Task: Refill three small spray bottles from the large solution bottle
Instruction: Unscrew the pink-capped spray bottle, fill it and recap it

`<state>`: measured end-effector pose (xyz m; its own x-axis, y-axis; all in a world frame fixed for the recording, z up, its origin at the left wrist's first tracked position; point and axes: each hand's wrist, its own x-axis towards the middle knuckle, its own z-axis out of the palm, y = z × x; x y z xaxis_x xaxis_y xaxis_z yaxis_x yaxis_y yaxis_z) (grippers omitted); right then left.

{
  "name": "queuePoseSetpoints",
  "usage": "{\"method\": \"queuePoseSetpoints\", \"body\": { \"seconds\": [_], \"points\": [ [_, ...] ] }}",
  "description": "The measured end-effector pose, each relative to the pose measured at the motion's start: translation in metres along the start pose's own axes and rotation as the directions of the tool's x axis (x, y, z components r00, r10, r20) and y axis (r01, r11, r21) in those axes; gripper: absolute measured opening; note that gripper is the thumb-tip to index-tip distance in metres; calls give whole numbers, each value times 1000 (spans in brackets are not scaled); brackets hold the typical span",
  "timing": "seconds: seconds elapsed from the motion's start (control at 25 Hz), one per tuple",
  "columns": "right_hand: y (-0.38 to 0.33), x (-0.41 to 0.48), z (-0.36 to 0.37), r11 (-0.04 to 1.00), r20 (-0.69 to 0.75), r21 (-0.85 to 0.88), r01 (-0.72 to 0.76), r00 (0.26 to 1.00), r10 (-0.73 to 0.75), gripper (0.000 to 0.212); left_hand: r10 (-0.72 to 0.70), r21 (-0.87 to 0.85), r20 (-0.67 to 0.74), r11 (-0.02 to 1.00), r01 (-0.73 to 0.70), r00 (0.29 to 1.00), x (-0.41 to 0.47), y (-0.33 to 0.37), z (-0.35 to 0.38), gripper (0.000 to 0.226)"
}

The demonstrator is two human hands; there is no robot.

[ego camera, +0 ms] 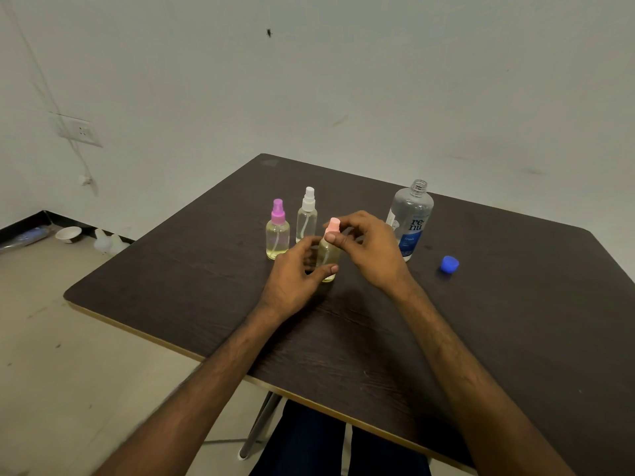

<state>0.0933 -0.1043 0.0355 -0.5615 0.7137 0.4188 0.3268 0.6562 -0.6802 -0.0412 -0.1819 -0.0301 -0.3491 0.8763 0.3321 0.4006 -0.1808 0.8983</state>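
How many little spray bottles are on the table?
3. The purple-topped bottle stands farthest left, the white-topped bottle just behind and right of it, and the pink-topped bottle is nearest, held between the left hand and right hand. None seem hidden.

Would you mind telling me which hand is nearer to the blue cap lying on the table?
Right. The right hand is at the pink-topped spray bottle, left of the blue cap; the left hand is farther left still.

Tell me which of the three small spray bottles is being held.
The pink-capped spray bottle, nearest the person: the left hand grips its body, the right hand pinches its cap. The purple-capped bottle and white-capped bottle stand untouched behind.
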Motion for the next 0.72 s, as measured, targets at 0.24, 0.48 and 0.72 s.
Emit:
{"method": "queuePoseSetpoints", "body": {
  "seconds": [0.24,0.48,0.72],
  "points": [
    [1,-6,11,995,-89,-89,-41,996,33,29,18,48,-25,999,-17,1000,0,1,0,43],
    [7,-15,12,988,-112,147,-40,992,57,38,0,42,-18,999,1,1000,0,4,0,48],
    [5,-7,11,994,-105,106,-22,994,34,25,-10,23,-13,1000,10,1000,-1,3,0,50]
  ]
}}
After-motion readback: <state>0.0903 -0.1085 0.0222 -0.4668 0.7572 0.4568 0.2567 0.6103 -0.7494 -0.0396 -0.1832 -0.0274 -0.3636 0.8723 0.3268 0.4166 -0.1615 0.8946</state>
